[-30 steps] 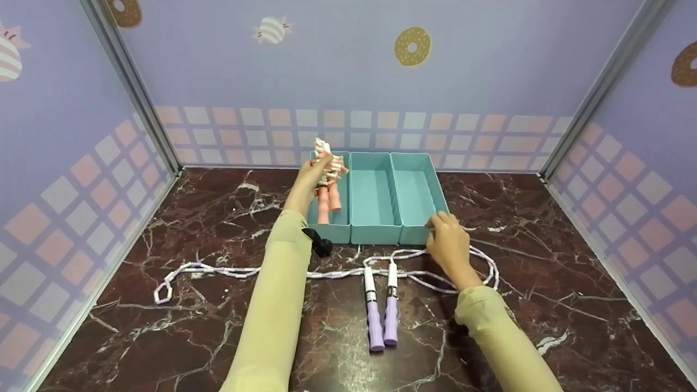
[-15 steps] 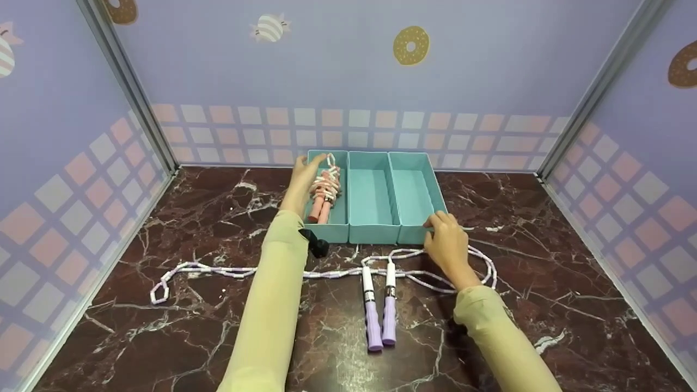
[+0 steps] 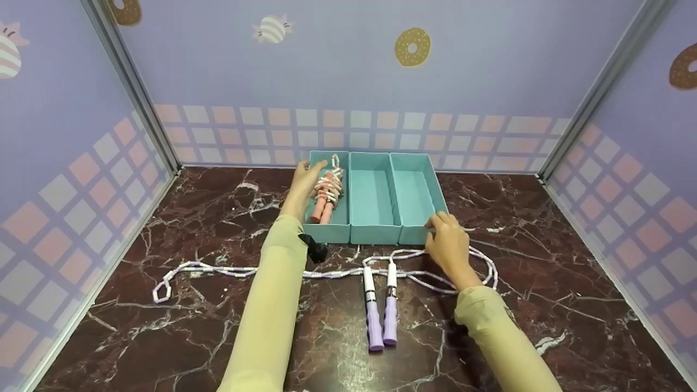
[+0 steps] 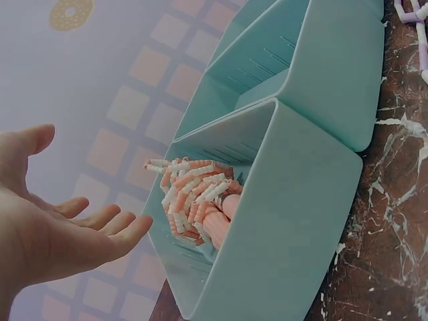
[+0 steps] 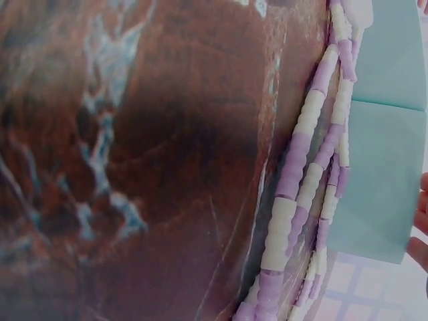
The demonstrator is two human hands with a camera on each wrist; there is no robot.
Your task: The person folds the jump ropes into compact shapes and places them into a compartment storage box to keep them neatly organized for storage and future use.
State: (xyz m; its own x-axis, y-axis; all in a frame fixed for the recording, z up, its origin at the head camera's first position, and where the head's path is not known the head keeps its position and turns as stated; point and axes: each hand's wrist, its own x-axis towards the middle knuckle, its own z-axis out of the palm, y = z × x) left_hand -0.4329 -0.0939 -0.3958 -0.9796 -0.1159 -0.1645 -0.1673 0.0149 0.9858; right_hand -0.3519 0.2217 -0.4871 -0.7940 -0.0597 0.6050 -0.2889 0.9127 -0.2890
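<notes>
A jump rope with coral handles (image 3: 328, 190) and coral-and-white beads lies bundled in the left compartment of a teal three-part storage box (image 3: 375, 234). My left hand (image 3: 301, 185) is beside that compartment's left wall; in the left wrist view the same hand (image 4: 73, 234) has its fingers spread, apart from the bundle. At the box's front right corner, my right hand (image 3: 449, 245) grips the rim with bent fingers. Only a few fingertips (image 5: 422, 217) show in the right wrist view, at the box's edge.
A second jump rope, with purple handles (image 3: 374, 321), lies on the dark marbled table in front of the box. Its purple-and-white beaded cord (image 3: 228, 272) stretches left and loops right beneath my right forearm. Patterned panels (image 3: 348, 65) enclose the back and sides.
My left hand has let go of the coral jump rope, which now lies in the left compartment, and has moved to its left side. The right hand has stayed at the corner.
</notes>
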